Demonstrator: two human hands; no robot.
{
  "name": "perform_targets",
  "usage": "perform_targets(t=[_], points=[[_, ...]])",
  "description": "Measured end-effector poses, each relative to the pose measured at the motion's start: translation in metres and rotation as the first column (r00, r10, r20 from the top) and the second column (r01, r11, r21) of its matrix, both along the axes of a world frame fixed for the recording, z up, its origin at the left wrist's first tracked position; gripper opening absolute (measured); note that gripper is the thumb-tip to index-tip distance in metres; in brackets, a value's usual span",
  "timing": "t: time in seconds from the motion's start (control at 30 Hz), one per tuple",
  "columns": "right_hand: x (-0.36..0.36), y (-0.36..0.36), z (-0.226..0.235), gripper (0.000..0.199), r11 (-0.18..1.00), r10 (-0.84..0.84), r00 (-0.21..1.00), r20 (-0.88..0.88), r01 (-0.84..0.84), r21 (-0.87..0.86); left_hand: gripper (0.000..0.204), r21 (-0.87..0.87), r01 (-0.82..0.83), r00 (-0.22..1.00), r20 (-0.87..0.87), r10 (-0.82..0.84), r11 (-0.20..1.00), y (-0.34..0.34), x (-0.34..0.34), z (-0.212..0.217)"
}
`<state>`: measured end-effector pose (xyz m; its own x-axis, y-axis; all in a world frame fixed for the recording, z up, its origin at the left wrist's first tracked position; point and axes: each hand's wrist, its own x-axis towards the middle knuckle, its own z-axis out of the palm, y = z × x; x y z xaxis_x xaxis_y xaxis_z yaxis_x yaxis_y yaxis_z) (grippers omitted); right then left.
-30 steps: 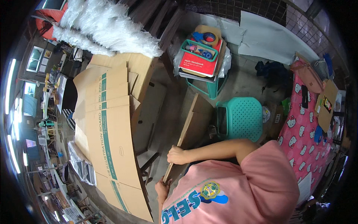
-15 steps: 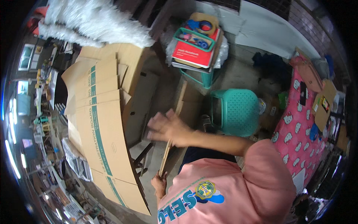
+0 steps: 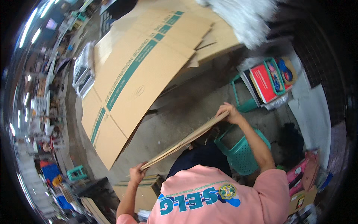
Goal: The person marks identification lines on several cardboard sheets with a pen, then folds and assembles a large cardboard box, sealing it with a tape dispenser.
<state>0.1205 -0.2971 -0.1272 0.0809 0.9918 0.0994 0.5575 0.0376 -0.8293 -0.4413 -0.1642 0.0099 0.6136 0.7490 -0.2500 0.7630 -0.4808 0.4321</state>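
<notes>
A thin stack of flat brown cardboard [image 3: 182, 141] runs edge-up across the front of my body. My left hand [image 3: 138, 173] is closed around its lower left end. At the opposite, upper right end, my right hand [image 3: 229, 113] grips the same cardboard with fingers wrapped over the edge. Beyond it, a large flattened cardboard sheet [image 3: 149, 76] with a green printed band lies over a wooden table [image 3: 220, 46] and sticks out past its edge. The held cardboard does not touch this large sheet.
A green plastic stool [image 3: 244, 153] stands close by my right arm. Behind it, another green stool [image 3: 238, 98] bears a red notebook [image 3: 264, 83] and a green basket [image 3: 274, 76]. White plastic wrap [image 3: 242, 20] covers the table's far end. Cardboard boxes [image 3: 147, 192] sit beside my left forearm.
My right hand, blurred and spread before, has closed on the cardboard's far end. My left hand keeps its hold. The cardboard now lies more crosswise in view, and the whole view has turned.
</notes>
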Motion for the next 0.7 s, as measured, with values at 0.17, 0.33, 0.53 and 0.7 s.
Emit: perform_targets(t=[0.17,0.33,0.53,0.7], points=[[-0.108,0.067,0.161,0.021,0.921,0.303,0.952,0.046,-0.304,0.243,0.029,-0.028,-0.373,0.923,0.091,0.374,0.927,-0.027,-0.107,-0.019],[-0.181,0.089,0.239,0.027,0.871,0.411,0.865,0.289,-0.466,0.155,0.029,0.025,-0.508,0.842,0.227,0.49,0.861,-0.039,-0.163,-0.068],[-0.16,0.158,0.235,0.021,0.942,0.293,0.951,-0.099,-0.269,0.199,0.026,0.184,-0.456,0.882,0.225,0.415,0.871,-0.018,-0.141,-0.013],[-0.115,0.14,0.074,0.044,0.997,-0.007,0.93,-0.368,0.032,0.063,0.029,0.47,-0.276,0.951,0.262,0.166,0.838,0.014,-0.108,0.032]])
